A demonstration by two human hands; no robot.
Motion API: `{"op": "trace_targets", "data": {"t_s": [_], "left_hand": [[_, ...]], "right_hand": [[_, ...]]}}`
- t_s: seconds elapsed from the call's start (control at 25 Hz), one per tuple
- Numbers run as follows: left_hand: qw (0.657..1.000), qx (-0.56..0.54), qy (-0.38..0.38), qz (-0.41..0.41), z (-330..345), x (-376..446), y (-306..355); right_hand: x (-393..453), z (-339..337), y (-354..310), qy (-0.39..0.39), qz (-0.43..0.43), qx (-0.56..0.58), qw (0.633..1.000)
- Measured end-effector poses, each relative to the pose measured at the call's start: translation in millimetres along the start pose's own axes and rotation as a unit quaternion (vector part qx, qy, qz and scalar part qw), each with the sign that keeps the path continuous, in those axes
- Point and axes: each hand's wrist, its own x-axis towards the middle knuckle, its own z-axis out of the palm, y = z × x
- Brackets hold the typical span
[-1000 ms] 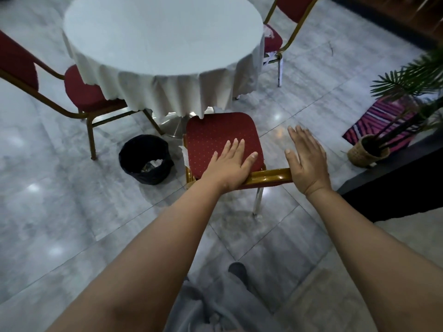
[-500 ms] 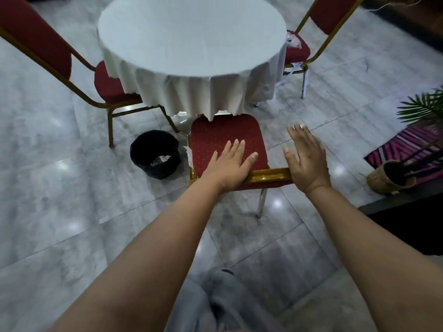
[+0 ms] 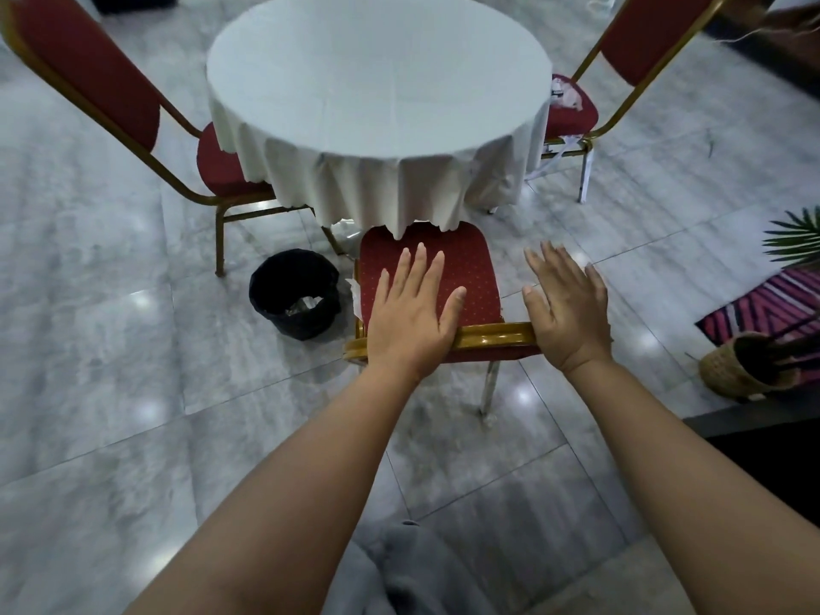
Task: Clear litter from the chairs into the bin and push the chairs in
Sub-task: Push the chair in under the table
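A red-cushioned chair [image 3: 470, 268] with a gold frame stands in front of me, its seat front just under the tablecloth's hem. My left hand [image 3: 410, 312] lies flat on the gold top rail [image 3: 492, 337], fingers spread over the seat. My right hand [image 3: 568, 308] presses the rail's right end, also flat with its fingers apart. A black bin [image 3: 266, 290] with crumpled litter inside sits on the floor left of this chair. White paper [image 3: 355, 290] sticks out at the seat's left edge. Pale litter [image 3: 565, 93] lies on the far right chair [image 3: 572, 122].
A round table [image 3: 377, 82] under a white cloth stands ahead. A third red chair [image 3: 88, 68] is at the left, its seat partly under the cloth. A woven plant basket [image 3: 736, 366], a striped rug [image 3: 772, 304] and a dark ledge [image 3: 776, 459] are at the right.
The near chair has slid toward the table, its seat front now reaching under the cloth. Both hands stayed flat on the top rail and moved forward with it.
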Motion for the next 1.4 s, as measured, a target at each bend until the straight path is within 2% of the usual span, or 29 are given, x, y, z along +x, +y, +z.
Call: {"op": "trace_targets", "data": {"t_s": [0.4, 0.76, 1.12, 1.24, 1.4], "left_hand": [[0.999, -0.039, 0.013, -0.024, -3.8, 65.6, -19.6], [0.999, -0.038, -0.005, -0.01, -9.7, 121.8, -43.4], [1.0, -0.031, 0.001, 0.003, -11.8, 138.1, -48.5], [1.0, -0.006, -0.016, -0.015, -10.2, 138.1, -47.4], [0.996, -0.001, -0.023, -0.083, -9.8, 123.5, -36.0]], "right_hand": [[69.1, 17.3, -4.2, 0.046, -0.014, 0.049, 0.998], [120.9, 32.4, -15.5, 0.047, 0.003, 0.046, 0.998], [135.0, 37.2, -15.8, 0.06, 0.016, 0.032, 0.998], [129.4, 35.1, -19.6, 0.046, 0.044, 0.032, 0.997], [117.3, 27.1, -25.1, 0.009, 0.115, 0.054, 0.992]]}}
